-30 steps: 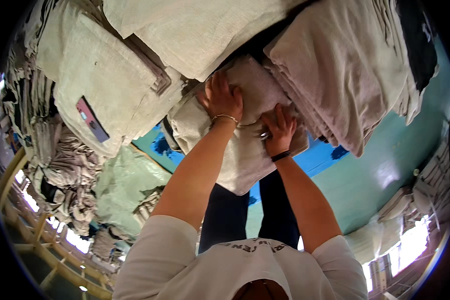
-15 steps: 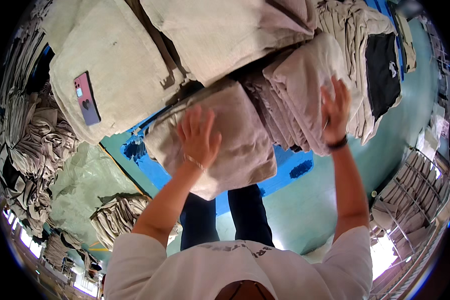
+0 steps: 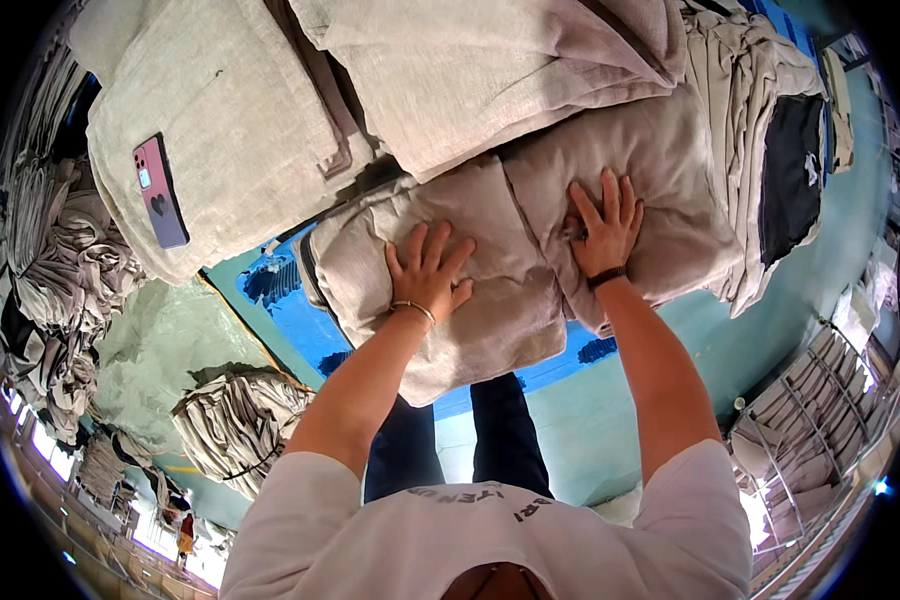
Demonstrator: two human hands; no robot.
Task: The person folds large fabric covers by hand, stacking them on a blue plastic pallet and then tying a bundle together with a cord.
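Two folded beige-grey cloth stacks lie side by side before me. On the top of the left cloth stack (image 3: 510, 330) rests my left hand (image 3: 429, 268), fingers spread and palm down. My right hand (image 3: 607, 224) presses flat on the right cloth stack (image 3: 670, 150), near the seam where the two stacks meet. The fingers of both hands are stretched out and hold nothing. Under the stacks a blue pallet (image 3: 305, 325) shows at the edges.
Larger folded cloth piles (image 3: 240, 90) stand beyond, one carrying a pink and purple phone (image 3: 160, 190). A tied cloth bundle (image 3: 238, 425) sits on the floor at left. Crumpled fabric (image 3: 70, 270) heaps along the far left; a metal rack (image 3: 805, 420) holds cloth at right.
My right hand has come left and down onto the right stack, which now lies flatter and against the left one. My left hand has shifted slightly right and down.
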